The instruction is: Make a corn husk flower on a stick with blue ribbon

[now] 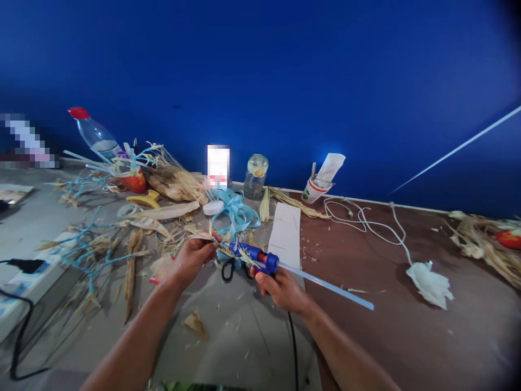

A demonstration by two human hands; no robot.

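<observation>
My right hand [283, 289] is closed around the handle of a blue hot glue gun [246, 251], which points left. From the gun's back end a long translucent glue stick [334, 287] slants to the lower right. My left hand [192, 259] pinches a pale strip of dried husk [202, 237] just off the nozzle; whether the two touch I cannot tell. Black scissor handles [228, 270] show beneath the gun, their blades hidden. Light-blue ribbon [236, 212] lies in a loose heap right behind it.
Blue-wrapped stems [91, 258] and husk bundles [175, 176] cover the left side, near a power strip [36, 282]. A glass jar [255, 176], white paper [285, 231] and a cup [314, 190] stand or lie behind. A white cable [378, 225] and crumpled tissue [429, 283] are at right.
</observation>
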